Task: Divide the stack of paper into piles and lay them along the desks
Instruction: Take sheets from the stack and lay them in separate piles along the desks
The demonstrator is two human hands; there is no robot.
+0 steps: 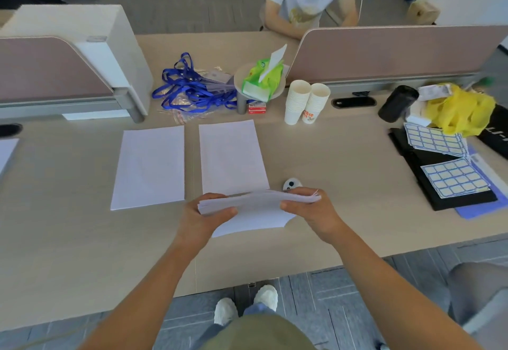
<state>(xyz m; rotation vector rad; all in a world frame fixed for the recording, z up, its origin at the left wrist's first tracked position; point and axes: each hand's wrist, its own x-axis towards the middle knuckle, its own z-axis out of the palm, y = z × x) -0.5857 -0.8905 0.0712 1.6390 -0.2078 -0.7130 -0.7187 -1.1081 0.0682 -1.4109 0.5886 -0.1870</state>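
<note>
I hold a stack of white paper (255, 204) just above the desk (343, 184), near its front edge. My left hand (203, 215) grips the stack's left end, thumb on top. My right hand (310, 206) grips the right end, where the sheets fan slightly. One loose sheet hangs below the stack. Two white paper piles lie flat on the desk: one (149, 167) at the left, one (232, 156) just beyond the stack. The edge of a third white sheet (7, 151) shows at the far left.
Behind the piles lie blue lanyards (189, 85), a green tissue pack (262, 79) and stacked paper cups (305, 103). A small round device (291, 184) sits by my right hand. Label sheets (445, 162) on black folders and a yellow bag (459, 110) fill the right. A person sits opposite behind pink dividers (398, 52).
</note>
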